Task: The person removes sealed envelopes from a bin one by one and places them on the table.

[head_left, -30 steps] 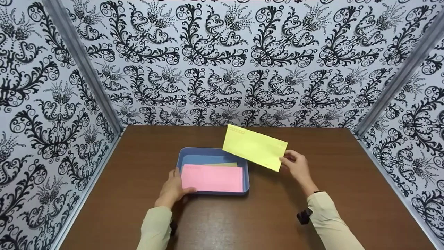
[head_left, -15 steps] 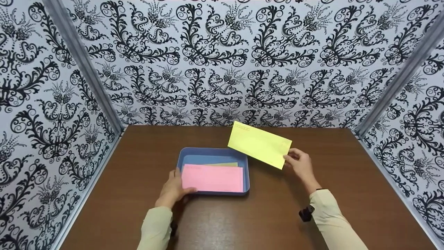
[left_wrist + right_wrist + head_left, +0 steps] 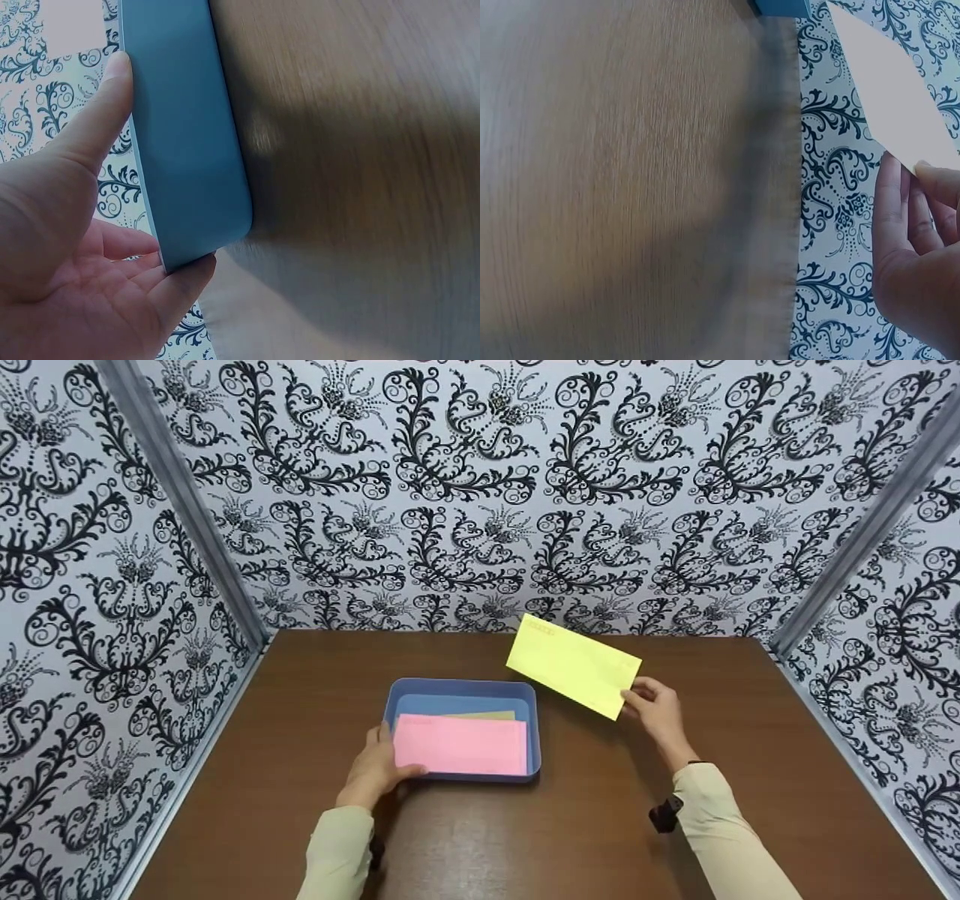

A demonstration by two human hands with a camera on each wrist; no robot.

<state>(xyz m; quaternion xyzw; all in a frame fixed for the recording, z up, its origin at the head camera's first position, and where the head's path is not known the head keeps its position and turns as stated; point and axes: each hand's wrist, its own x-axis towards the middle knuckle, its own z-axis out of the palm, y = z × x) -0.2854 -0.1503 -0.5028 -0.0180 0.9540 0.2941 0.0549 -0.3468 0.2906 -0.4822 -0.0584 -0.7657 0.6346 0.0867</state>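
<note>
Over the table's back right part, a yellow envelope [image 3: 574,666] is held up at a slant, its lower right edge pinched by my right hand [image 3: 661,718]. In the right wrist view, thumb and fingers grip one end of that envelope [image 3: 892,94], which looks washed out white. My left hand [image 3: 375,765] grips the front left corner of a blue plastic tray [image 3: 465,687]. The left wrist view has the thumb along the tray's rim and fingers round the corner of its wall [image 3: 184,135]. Inside lies a pink envelope [image 3: 459,746], partly covering a yellowish-green one [image 3: 491,715].
The tray stands on a brown wooden table [image 3: 480,840]. Patterned black-and-white walls [image 3: 480,510] close in the back and both sides, with grey strips [image 3: 184,495] at the corners.
My right hand has moved the yellow envelope rightward and slightly farther back, away from over the tray's right rim. The left hand and tray stay in place.
</note>
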